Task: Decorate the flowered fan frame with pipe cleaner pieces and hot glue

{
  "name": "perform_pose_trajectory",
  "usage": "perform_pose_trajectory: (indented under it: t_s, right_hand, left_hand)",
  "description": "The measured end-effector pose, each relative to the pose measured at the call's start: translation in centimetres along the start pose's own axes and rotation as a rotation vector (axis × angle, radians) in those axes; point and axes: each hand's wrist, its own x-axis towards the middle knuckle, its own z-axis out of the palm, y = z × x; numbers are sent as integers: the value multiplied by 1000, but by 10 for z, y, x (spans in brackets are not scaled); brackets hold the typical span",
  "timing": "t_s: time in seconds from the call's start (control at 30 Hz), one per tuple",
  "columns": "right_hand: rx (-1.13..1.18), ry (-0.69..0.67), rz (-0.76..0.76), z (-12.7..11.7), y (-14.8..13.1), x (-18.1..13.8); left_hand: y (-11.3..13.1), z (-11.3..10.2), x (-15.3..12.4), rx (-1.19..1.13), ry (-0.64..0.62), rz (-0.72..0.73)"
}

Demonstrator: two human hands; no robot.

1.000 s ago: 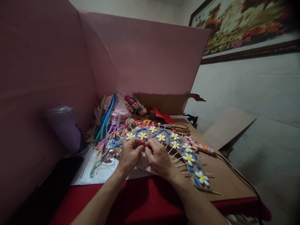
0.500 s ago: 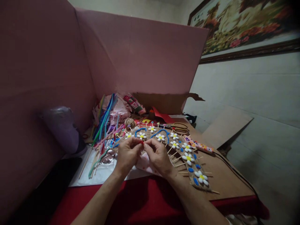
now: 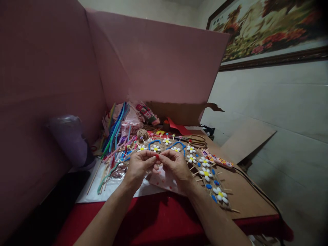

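Between the fingertips of both hands is a small red piece [image 3: 157,156], too small to make out its kind. My left hand [image 3: 139,167] pinches it from one side, and my right hand [image 3: 175,167] pinches it from the other. Behind and to the right of them curves a twine-wrapped arch [image 3: 222,204] with thin sticks poking out. White daisies with yellow centres [image 3: 205,173], blue ovals [image 3: 208,186] and blue fuzzy strips [image 3: 183,149] decorate it. Beneath my right hand lies a pale cloth or paper with red dots [image 3: 164,179].
Colourful pipe cleaners [image 3: 116,128] and a twine ball [image 3: 141,134] lie at the back left. Scissors [image 3: 197,139] rest behind the arch. A flower-patterned tool [image 3: 220,161] with a black cord is at the right. Pink panels [image 3: 159,65] stand behind and left.
The hands stay together, with the fingertips shifted slightly and more of the red piece showing. More of the dotted sheet shows below them. The view has moved a little.
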Motion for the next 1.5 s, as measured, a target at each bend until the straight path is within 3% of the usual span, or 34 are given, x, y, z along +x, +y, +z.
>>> perform_pose_trajectory:
  t_s: [0.63, 0.97, 1.27, 1.5]
  right_hand:
    - [36, -43, 15, 3, -6, -3]
    - [23, -133, -30, 3, -3, -3]
    - [-275, -89, -191, 5, 5, -5]
    - [-402, -23, -185, 8, 6, -9]
  left_hand:
    - [3, 3, -3, 6, -63, -44]
    - [3, 2, -5, 4, -122, -121]
    - [-8, 5, -4, 52, 64, -67]
    - [-8, 13, -5, 18, 114, -80]
